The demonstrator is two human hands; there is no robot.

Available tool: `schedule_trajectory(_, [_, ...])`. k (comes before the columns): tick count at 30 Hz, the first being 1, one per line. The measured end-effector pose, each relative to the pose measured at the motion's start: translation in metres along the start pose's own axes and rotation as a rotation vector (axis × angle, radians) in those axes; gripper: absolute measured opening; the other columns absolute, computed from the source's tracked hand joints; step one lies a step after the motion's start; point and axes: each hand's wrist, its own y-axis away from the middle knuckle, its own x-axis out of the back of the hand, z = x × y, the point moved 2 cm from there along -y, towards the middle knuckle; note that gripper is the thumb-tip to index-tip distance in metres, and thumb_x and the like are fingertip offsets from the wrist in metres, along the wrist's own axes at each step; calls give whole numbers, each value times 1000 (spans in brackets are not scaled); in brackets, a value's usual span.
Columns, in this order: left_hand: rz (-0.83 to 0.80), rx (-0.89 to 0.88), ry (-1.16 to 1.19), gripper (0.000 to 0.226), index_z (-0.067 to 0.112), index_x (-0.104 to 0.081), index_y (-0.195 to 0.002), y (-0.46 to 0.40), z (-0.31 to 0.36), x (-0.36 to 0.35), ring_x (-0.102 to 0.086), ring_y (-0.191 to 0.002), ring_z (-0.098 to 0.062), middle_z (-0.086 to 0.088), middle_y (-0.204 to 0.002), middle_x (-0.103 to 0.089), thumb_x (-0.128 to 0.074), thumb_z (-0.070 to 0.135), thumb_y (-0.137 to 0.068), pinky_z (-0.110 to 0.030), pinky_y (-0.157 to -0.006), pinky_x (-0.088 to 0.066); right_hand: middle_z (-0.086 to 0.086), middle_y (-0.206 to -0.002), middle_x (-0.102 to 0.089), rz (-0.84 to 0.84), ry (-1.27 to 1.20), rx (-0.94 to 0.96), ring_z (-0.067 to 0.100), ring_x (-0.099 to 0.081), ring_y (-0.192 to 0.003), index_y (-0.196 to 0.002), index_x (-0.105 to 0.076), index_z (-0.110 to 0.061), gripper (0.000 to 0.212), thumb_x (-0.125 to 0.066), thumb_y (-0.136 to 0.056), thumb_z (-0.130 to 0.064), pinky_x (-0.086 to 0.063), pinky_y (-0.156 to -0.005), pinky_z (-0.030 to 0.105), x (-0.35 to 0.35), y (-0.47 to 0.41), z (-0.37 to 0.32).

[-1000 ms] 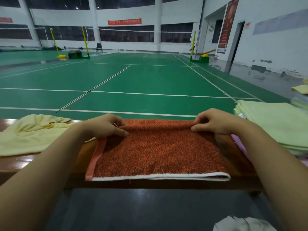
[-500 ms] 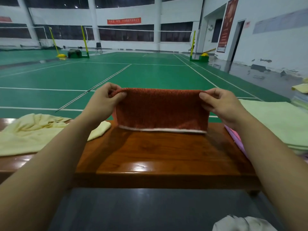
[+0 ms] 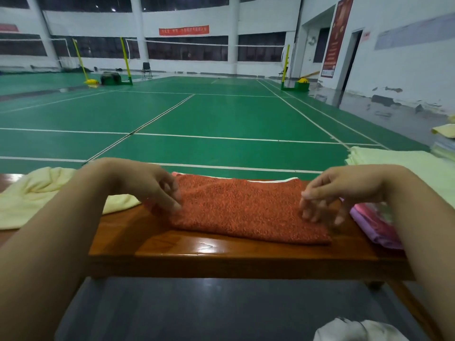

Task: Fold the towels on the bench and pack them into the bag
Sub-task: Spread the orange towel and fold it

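The orange towel [image 3: 246,210] lies folded on the wooden bench [image 3: 221,254], in the middle of the top, its white hem showing along the far edge. The left hand [image 3: 147,185] rests at the towel's left end, fingers pointing down, their tips touching the cloth; whether they pinch it cannot be told. The right hand [image 3: 330,193] sits over the towel's right end with fingers loosely spread and blurred, tips at or just above the cloth, gripping nothing that shows.

Left of the orange towel, a crumpled pale yellow towel [image 3: 44,193] sprawls over the bench's left part, its near corner just beside the left hand. To the right, a purple and pink cloth [image 3: 374,227] lies just beside the towel's right end, under the right forearm, and behind it a stack of light green towels [image 3: 398,161] rises. More folded items [image 3: 445,141] sit at the far right edge.

A strip of bare wood runs between the towel's near fold and the bench's front edge. Below the bench, a white cloth thing [image 3: 354,331] shows at the bottom right on grey floor. Beyond the bench the green court [image 3: 221,114] stretches open.
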Motion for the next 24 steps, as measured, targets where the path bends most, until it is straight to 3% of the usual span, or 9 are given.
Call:
schedule_trajectory(3, [136, -26, -85, 25, 29, -74, -101, 0, 17, 4, -66, -91, -12, 7, -95, -73, -76, 46, -83, -29, -82, -50, 7, -99, -77, 220, -18, 77, 21, -71, -87, -105, -73, -6, 36, -59, -97, -38, -52, -59, 25, 2, -8, -10])
schedule_trajectory(6, [198, -105, -38, 20, 26, -71, -103, -2, 40, 0, -66, -82, -12, 5, -93, -71, -71, 41, -90, -27, -74, -49, 4, -98, -78, 408, -123, 238, 18, -72, -91, -103, -73, -8, 26, -62, -98, -31, -57, -75, 29, 0, -22, -21])
schedule_trajectory(8, [120, -138, 24, 17, 26, -70, -103, -7, 55, -12, -66, -76, -11, 3, -92, -73, -71, 39, -91, -27, -65, -50, -3, -99, -78, 494, -77, 341, 13, -72, -98, -101, -76, -14, 20, -65, -97, -31, -55, -90, 30, -5, -32, -28])
schedule_trajectory(10, [39, -125, 38, 17, 26, -70, -103, -18, 64, -27, -66, -74, -11, 1, -94, -74, -72, 38, -91, -25, -60, -52, -10, -101, -77, 535, 13, 402, 5, -70, -100, -102, -77, -22, 16, -69, -94, -34, -50, -94, 26, -16, -44, -38])
schedule_trajectory(14, [-12, 12, -43, 29, 20, -61, -106, -40, 66, -52, -64, -75, -16, -8, -100, -66, -76, 36, -88, -25, -56, -56, -16, -123, -68, 370, 204, 441, -4, -59, -116, -116, -72, -30, 22, -71, -94, -30, -39, -103, 17, -50, -76, -42])
schedule_trajectory(18, [-24, 53, -49, 32, 22, -58, -109, -44, 63, -53, -63, -81, -18, -11, -108, -62, -77, 36, -87, -28, -61, -60, -14, -149, -50, 253, 352, 428, 2, -43, -137, -126, -65, -40, 30, -66, -96, -35, -29, -118, 29, -67, -92, -33])
schedule_trajectory(22, [67, 48, -92, 28, 25, -61, -105, -47, 59, -51, -64, -83, -18, -6, -104, -63, -79, 35, -86, -26, -59, -56, -10, -147, -50, 230, 481, 368, 7, -43, -136, -134, -61, -39, 35, -63, -99, -35, -30, -117, 28, -64, -86, -39])
schedule_trajectory(24, [202, 43, -214, 29, 26, -65, -104, -50, 57, -49, -64, -86, -18, 1, -100, -65, -80, 38, -83, -31, -66, -54, -13, -129, -54, 210, 597, 316, 8, -49, -124, -137, -59, -36, 40, -64, -98, -33, -34, -109, 26, -61, -79, -45])
